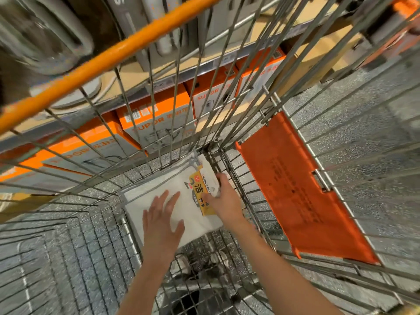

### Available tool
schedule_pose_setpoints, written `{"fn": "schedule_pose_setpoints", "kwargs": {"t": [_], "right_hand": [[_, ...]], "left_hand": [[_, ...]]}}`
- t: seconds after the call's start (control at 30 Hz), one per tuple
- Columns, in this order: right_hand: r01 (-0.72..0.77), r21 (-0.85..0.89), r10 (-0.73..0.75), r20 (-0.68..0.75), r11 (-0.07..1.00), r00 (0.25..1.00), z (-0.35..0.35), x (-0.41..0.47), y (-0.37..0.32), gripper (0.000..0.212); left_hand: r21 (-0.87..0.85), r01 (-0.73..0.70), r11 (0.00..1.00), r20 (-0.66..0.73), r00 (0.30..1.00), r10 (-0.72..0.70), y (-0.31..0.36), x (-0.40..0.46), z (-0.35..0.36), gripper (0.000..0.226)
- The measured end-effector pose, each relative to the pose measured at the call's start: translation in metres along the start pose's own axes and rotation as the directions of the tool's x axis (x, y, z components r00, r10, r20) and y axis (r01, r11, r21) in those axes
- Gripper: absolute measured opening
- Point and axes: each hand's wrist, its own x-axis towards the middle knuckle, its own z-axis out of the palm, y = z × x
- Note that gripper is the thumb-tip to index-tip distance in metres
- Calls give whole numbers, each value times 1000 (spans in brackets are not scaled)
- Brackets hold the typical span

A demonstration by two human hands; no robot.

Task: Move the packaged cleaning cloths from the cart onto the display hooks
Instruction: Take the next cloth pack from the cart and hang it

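A pack of white cleaning cloths (181,189) with a yellow label lies flat on the floor of the wire cart (113,246), in its far corner. My left hand (162,221) rests open on the near part of the pack, fingers spread. My right hand (223,196) curls around the pack's right edge by the yellow label, against the cart's wire wall. No display hooks are in view.
The cart's orange handle bar (109,55) crosses the top left. An orange child-seat flap (300,189) hangs on the right wall. Beyond the cart stand orange boxed goods (156,119) on a low shelf. Speckled grey floor (354,123) lies to the right.
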Motion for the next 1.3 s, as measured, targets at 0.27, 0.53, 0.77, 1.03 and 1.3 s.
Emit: {"fn": "schedule_pose_setpoints", "kwargs": {"t": [0.27, 0.53, 0.77, 1.03, 1.3], "right_hand": [[100, -241, -115, -50, 965, 992, 1, -30, -35, 50], [186, -228, -201, -43, 956, 979, -28, -66, -78, 46], [355, -385, -356, 70, 852, 932, -91, -125, -136, 51], [476, -226, -484, 20, 850, 875, -196, -225, -203, 54], [569, -77, -573, -48, 819, 818, -291, -334, -247, 62]], "left_hand": [[-88, -99, 991, -135, 987, 87, 29, -10, -36, 74], [-119, -164, 979, -199, 970, 139, 54, -33, -88, 64], [-80, -251, 965, -239, 944, 226, 108, -58, -151, 73], [-5, -461, 887, -315, 843, 436, 189, -102, -233, 87], [44, -656, 753, -325, 704, 632, 270, -145, -323, 89]]}}
